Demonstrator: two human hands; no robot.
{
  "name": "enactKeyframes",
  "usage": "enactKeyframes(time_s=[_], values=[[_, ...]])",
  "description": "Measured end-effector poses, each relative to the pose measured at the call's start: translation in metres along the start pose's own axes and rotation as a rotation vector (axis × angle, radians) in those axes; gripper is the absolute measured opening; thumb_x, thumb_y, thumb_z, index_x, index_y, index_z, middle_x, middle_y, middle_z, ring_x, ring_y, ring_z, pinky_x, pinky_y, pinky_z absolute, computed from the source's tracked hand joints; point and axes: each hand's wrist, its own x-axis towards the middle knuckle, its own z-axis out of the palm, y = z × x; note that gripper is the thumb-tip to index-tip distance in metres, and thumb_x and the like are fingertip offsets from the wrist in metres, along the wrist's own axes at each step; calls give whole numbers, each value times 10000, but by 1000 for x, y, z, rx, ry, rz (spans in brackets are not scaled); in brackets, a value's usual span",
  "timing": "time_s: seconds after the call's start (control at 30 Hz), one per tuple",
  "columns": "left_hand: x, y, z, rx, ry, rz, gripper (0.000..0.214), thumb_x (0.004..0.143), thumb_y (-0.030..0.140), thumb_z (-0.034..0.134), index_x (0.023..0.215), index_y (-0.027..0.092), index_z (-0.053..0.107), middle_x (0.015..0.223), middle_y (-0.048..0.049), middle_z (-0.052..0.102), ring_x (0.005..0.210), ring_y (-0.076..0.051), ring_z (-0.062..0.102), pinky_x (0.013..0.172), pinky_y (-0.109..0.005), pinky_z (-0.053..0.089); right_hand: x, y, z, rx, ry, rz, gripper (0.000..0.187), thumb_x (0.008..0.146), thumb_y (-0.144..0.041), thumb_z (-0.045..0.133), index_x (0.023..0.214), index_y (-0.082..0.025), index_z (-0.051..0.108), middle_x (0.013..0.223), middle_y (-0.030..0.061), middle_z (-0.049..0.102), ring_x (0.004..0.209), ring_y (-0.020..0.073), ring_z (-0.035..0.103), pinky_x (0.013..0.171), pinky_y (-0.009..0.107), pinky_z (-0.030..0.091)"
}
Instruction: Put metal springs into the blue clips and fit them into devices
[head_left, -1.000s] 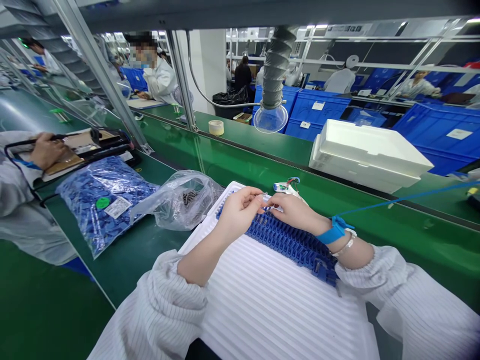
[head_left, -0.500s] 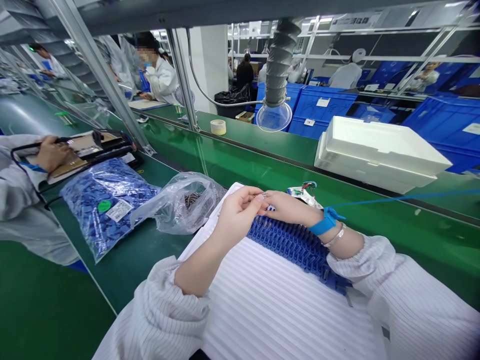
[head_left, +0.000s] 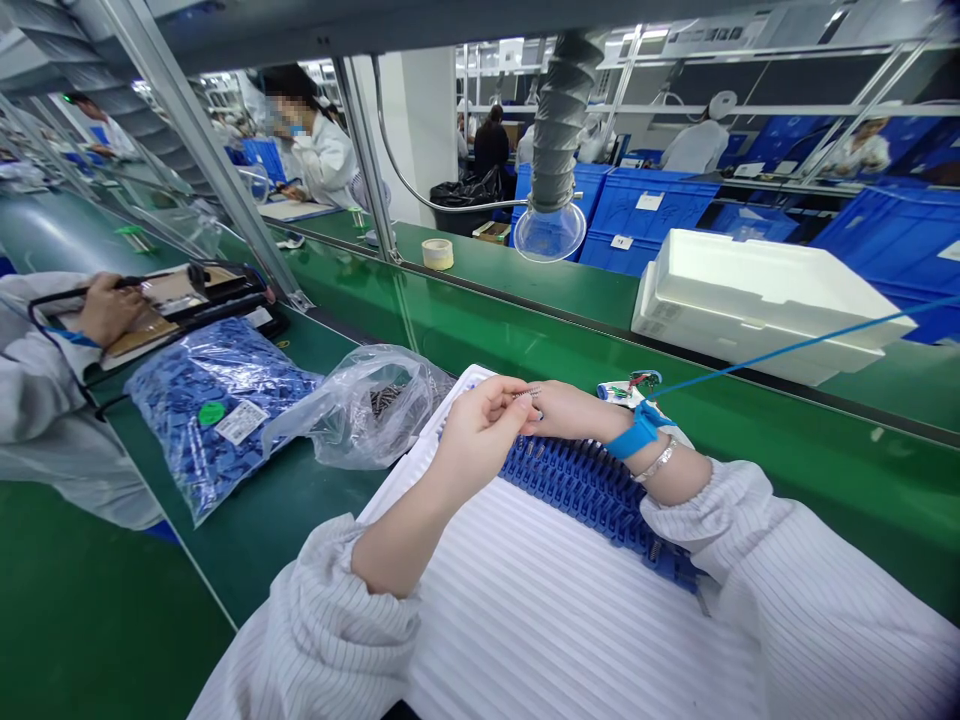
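Observation:
Above the far end of the white ribbed tray [head_left: 480, 600], my left hand [head_left: 476, 435] and my right hand [head_left: 574, 410] meet at the fingertips. The left thumb and fingers pinch a small metal coil spring [head_left: 534, 391]. My right fingers curl in against it, partly hidden; what they grip cannot be made out. Below the hands, rows of blue plastic clips [head_left: 592, 500] lie on the tray, some with springs on them. Left of the tray, an open clear plastic bag [head_left: 382, 400] holds a heap of small dark metal pieces.
A sealed bag of blue parts [head_left: 217, 410] lies at the left, near a co-worker's hand [head_left: 109, 310]. White foam boxes [head_left: 765, 300], a tape roll [head_left: 437, 254] and an extraction hose [head_left: 559, 130] stand beyond. A blue cord [head_left: 780, 350] runs rightward from my right wristband.
My right wrist has shifted slightly left and the blue cord has risen at the right. The spring shows more clearly between the fingers. My left hand has barely moved.

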Motion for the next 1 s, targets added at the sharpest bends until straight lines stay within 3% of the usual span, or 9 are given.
enactKeyframes(time_s=[0.33, 0.53, 0.67, 0.8, 1.0], values=[[0, -1, -1, 14, 2, 3, 100, 776, 172, 542, 860, 136, 583, 637, 11, 620, 581, -90, 603, 565, -184, 486, 1, 0, 0, -18, 4, 0, 136, 740, -231, 600, 616, -176, 618, 673, 26, 620, 626, 152, 552, 550, 217, 357], [0, 0, -3, 48, -3, 20, 114, 788, 185, 533, 881, 134, 579, 660, 6, 628, 580, -81, 604, 563, -173, 481, -13, 0, -7, 27, 128, 25, 64, 705, -200, 599, 669, -152, 576, 755, 51, 598, 642, 151, 526, 563, 222, 346], [1, -2, -3, 92, -12, 33, 126, 789, 202, 534, 886, 134, 576, 689, -1, 627, 593, -83, 605, 566, -176, 486, -33, 0, -13, 110, 182, 27, 41, 747, -146, 506, 750, -156, 546, 685, 4, 576, 591, 120, 506, 541, 201, 350], [3, -10, -2, 178, -32, 77, 151, 779, 228, 547, 891, 142, 601, 733, -18, 632, 642, -113, 609, 609, -222, 501, -52, -3, -10, 170, 129, -41, 100, 756, -113, 481, 732, -165, 562, 642, -29, 572, 561, 102, 502, 538, 187, 365], [6, -21, -1, 368, 2, 201, 152, 767, 206, 559, 869, 144, 654, 843, -51, 622, 740, -143, 571, 651, -256, 467, -63, -14, -1, 162, 69, -116, 195, 789, -59, 469, 717, -169, 614, 722, 0, 623, 656, 128, 551, 626, 210, 391]])
